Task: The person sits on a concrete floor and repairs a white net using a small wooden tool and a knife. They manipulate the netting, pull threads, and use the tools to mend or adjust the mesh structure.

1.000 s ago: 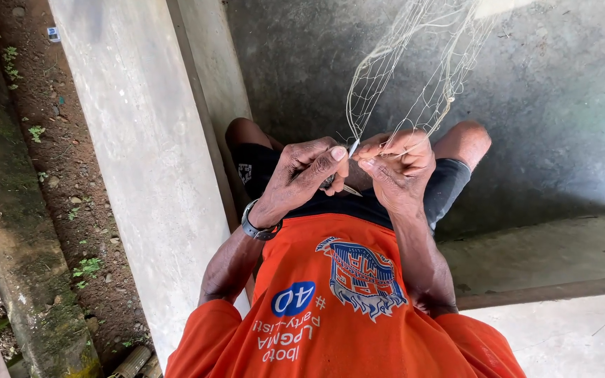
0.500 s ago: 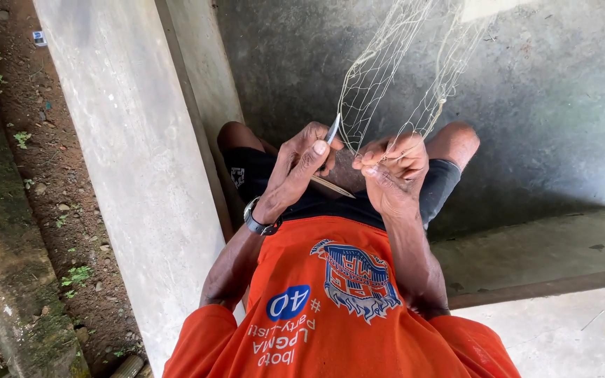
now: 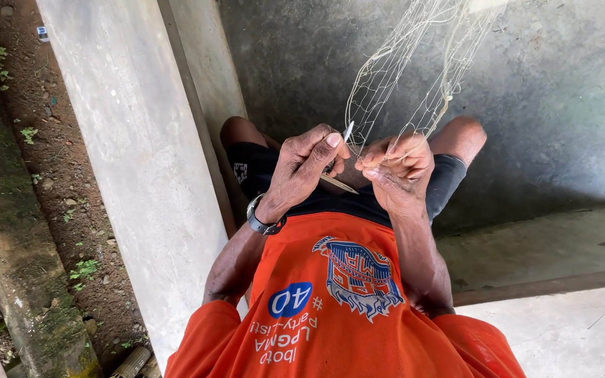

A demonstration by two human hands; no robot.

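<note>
Broad grey concrete floor (image 3: 561,105) filling the upper right, open and bare around the knees. Pale concrete beam (image 3: 134,175) slanting down the left, its edge close beside the left thigh; beyond it a strip of reddish soil (image 3: 43,161) with small weeds, then a mossy kerb (image 3: 15,294) at the lower left. Lower step edge (image 3: 547,283) running across the right, well apart from the hands.

Orange shirt (image 3: 337,315) with a printed emblem filling the bottom middle, dark shorts (image 3: 267,168) above it, knees spread to either side.

Fine pale fishing net (image 3: 400,77) hanging from the top edge, narrowing downward to the hands, loose space on both sides of it.

Left hand (image 3: 302,171), dark watch (image 3: 264,220) at the wrist, closed around a slim netting needle (image 3: 337,183): one pointed end sticking out toward the right hand, the other showing above the thumb at the net's lower strands. Right hand (image 3: 400,171) curled tight, fingers pinching the bottom meshes of the net, just beside the left hand, nearly touching. Both hands between the knees, over the lap.
</note>
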